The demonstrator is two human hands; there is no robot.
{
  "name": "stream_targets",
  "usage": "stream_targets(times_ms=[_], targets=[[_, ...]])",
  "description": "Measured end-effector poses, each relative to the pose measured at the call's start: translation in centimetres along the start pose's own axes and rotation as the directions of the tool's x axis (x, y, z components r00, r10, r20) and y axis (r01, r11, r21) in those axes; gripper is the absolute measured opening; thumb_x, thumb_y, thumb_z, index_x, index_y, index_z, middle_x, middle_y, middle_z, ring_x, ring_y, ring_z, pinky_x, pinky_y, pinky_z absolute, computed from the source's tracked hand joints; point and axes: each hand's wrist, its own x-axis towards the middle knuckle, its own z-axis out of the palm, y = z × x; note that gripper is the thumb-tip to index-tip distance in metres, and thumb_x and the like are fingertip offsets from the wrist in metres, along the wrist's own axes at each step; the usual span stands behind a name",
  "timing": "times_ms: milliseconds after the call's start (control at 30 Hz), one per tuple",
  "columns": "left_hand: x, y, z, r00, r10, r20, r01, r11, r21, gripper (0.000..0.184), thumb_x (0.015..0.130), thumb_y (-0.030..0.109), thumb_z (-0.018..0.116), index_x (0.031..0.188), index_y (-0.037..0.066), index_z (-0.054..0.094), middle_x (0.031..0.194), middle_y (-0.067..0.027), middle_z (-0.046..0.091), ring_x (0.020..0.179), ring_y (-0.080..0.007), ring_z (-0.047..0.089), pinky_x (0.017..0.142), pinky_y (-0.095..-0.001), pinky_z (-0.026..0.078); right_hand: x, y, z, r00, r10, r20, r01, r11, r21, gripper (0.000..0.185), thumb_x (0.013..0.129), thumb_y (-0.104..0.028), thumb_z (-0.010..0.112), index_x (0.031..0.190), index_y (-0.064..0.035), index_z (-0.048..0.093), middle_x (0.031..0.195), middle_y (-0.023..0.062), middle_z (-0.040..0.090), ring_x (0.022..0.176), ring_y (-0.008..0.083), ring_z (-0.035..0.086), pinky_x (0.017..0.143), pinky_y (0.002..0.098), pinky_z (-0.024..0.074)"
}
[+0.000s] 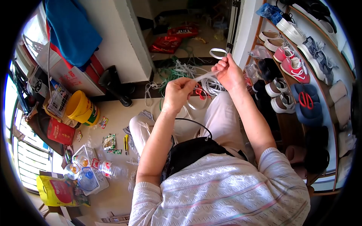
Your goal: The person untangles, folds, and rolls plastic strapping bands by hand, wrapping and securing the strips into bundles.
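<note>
A pale, flat strap [206, 76] stretches between my two hands, above my knees. My left hand [178, 93] pinches its left part, with a loop of it hanging below. Higher and to the right, my right hand [229, 74] has its fingers closed on the strap, and a white loop [218, 53] stands out above the fingertips. Behind and below the hands lies a tangle of white strapping [213, 84] with green strands. A red piece [201, 91] shows just beyond my left hand.
Shoes fill a rack [327, 94] on the right. At left stand a yellow bucket [81, 109], black boots [113, 86] and a white basket [98, 177] with plastic bottles. A yellow cutter [126, 144] lies on the floor. Red bags [166, 44] are beyond the doorway.
</note>
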Motion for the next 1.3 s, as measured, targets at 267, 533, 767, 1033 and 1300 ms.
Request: stream_targets(times_ms=[267,533,767,1033,1300], targets=[[0.4,1.9,-1.1,0.991,0.122,-0.047,-0.078,0.840,0.538,0.018,0.076,0.015,0.058,0.079,-0.001,0.066,0.055,-0.0032,0.054,0.051,-0.0081,0.047,0.050,-0.0245,0.039,-0.5,-3.1,-2.4,0.941,0.285,-0.180,-0.284,0.382,-0.879,0.057,0.080,-0.055,0.054,0.086,0.0007,0.060,0.071,0.0115,0.064,0.058,0.0194,0.064,0.053,0.0289,0.0494],[1.4,2.2,-0.8,0.984,0.093,0.153,-0.160,0.839,0.519,0.017,0.077,0.014,0.059,0.079,-0.001,0.065,0.057,-0.0018,0.055,0.052,-0.0078,0.046,0.050,-0.0240,0.039,-3.5,-0.7,1.8,0.778,0.129,0.615,0.620,0.009,-0.785,0.024,0.085,-0.027,0.058,0.088,-0.0030,0.063,0.071,0.0085,0.064,0.059,0.0159,0.061,0.053,0.0278,0.0445],[1.1,1.7,-1.0,0.972,-0.042,0.231,0.025,0.997,0.079,0.018,0.084,0.015,0.058,0.086,-0.002,0.063,0.057,0.0050,0.045,0.050,-0.0028,0.035,0.045,-0.0196,0.029,-4.1,0.6,0.2,0.871,0.151,0.468,0.444,0.168,-0.880,0.028,0.090,-0.028,0.051,0.084,-0.0027,0.060,0.056,0.0002,0.052,0.048,0.0060,0.045,0.045,0.0237,0.0369],[1.8,1.4,0.6,0.997,0.041,-0.072,-0.056,0.974,-0.218,0.015,0.082,0.012,0.062,0.090,-0.001,0.062,0.067,0.0028,0.053,0.053,-0.0034,0.040,0.048,-0.0184,0.032,-5.6,3.3,1.1,0.844,-0.105,0.526,0.536,0.118,-0.836,0.021,0.090,-0.020,0.050,0.082,-0.0024,0.059,0.068,0.0112,0.061,0.056,0.0197,0.058,0.051,0.0306,0.0429],[2.6,2.6,1.2,0.979,-0.088,-0.181,-0.048,0.771,-0.635,0.015,0.073,-0.003,0.053,0.087,-0.001,0.058,0.065,-0.0005,0.050,0.051,-0.0082,0.041,0.047,-0.0197,0.031,-4.8,6.1,2.0,0.863,-0.030,0.504,0.504,0.119,-0.856,0.021,0.091,-0.022,0.048,0.087,-0.0028,0.056,0.073,0.0150,0.060,0.066,0.0294,0.058,0.060,0.0353,0.0440]])
